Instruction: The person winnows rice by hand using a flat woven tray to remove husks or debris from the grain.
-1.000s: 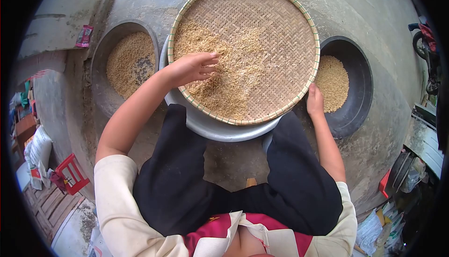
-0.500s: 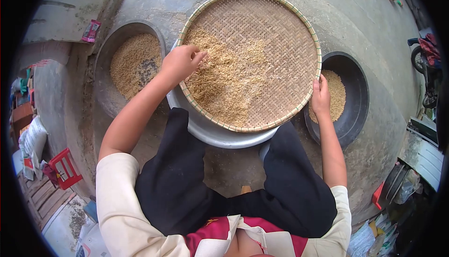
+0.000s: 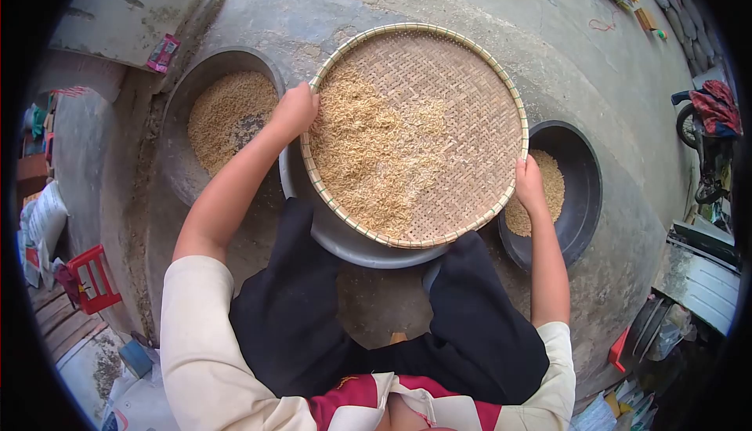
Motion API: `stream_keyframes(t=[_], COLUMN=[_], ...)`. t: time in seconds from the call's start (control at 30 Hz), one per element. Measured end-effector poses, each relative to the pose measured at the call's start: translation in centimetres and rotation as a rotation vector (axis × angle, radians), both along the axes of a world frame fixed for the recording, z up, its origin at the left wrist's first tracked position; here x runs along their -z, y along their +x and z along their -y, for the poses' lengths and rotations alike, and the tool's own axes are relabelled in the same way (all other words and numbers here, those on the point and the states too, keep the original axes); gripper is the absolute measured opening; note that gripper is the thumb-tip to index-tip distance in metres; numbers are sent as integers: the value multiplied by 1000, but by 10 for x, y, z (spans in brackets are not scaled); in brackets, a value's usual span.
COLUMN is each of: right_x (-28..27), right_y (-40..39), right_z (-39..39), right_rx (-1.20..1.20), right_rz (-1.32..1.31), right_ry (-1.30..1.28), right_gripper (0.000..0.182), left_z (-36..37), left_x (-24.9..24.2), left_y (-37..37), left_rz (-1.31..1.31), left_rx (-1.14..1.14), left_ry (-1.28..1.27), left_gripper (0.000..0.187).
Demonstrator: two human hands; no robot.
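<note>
While the basin (image 3: 356,254) sits nearest me beneath the woven tray (image 3: 476,132), my right fingers (image 3: 522,169) pinch the tray's right rim and my left fingers (image 3: 311,102) close narrowly around its left. Loose grain (image 3: 364,153) covers mostly its left side; the right tub (image 3: 581,196) and left tub (image 3: 180,114) hold more, so I'd judge this partway along.

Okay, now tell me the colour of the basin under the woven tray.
Silvery grey basin, best seen in the head view.

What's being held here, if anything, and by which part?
The round woven tray, by its rim: left hand at the upper left, right hand at the right side.
</note>
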State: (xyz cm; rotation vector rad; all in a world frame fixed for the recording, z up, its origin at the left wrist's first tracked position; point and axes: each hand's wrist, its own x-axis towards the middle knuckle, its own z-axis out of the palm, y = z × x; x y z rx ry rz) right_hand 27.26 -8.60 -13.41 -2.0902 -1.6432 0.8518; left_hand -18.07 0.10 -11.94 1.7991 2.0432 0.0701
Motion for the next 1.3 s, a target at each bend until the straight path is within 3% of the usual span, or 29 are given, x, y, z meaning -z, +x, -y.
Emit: stream_keyframes(t=[0.03,0.13,0.2,0.3,0.33,0.43,0.57,0.67,0.7,0.77,0.8,0.83,0.87,0.97,1.03,1.1,1.17,1.23,1.3], right_x=[-1,-1,-11,-29,-34,-53,-43,-62,-74,-52,-43,-38,-49,-57,-54,-27,-42,-57,-64], right_y=[1,14,15,5,-4,-29,13,-19,-33,-10,6,17,9,-32,-23,16,-6,-38,-27], right_z=[-1,-4,-5,-4,-1,11,-1,5,9,2,-4,-14,-15,4,5,-7,-1,10,8], right_rx=[6,8,70,96,70,8,81,23,-11,-43,33,109,115,-40,-85,101,146,-18,-46], right_rz=[-68,-166,-375,-429,-530,-398,-267,-75,-72,-114,-48,18,165,77,30,91,257,117,81], right_ry=[-4,-3,-98,-33,38,24,-40,122,17,75,24,-13,-61,-42,-37,-23,-17,49,-82], right_gripper=[32,31,29,28,28,27,25,25,26,26,27,29,30,29,28,29,29,28,29], left_z=[-2,4,21,23,12,12,47,18,16,29,39,48,42,20,32,56,52,31,42], left_x=[-5,-49,-95,-117,-106,-85,-81,-13,-29,-58,-55,-60,-56,-53,-47,-40,-40,-16,-40], left_y=[-3,-4,4,-3,-20,-40,10,-36,-30,-20,-9,8,3,-32,-29,2,-1,-39,-24], left_rz=[7,439,426,417,411,502,525,460,467,401,472,357,340,424,340,303,323,372,402], left_rx=[-1,-130,-99,-77,-45,-125,-86,-55,-53,-132,-84,44,29,-103,-105,92,105,-132,-174], left_ry=[13,68,82,48,53,80,-41,111,118,104,79,195,177,74,72,219,188,122,56], left_gripper=[29,31,31,29,27,26,27,26,26,26,25,23,23,25,26,24,24,25,25])
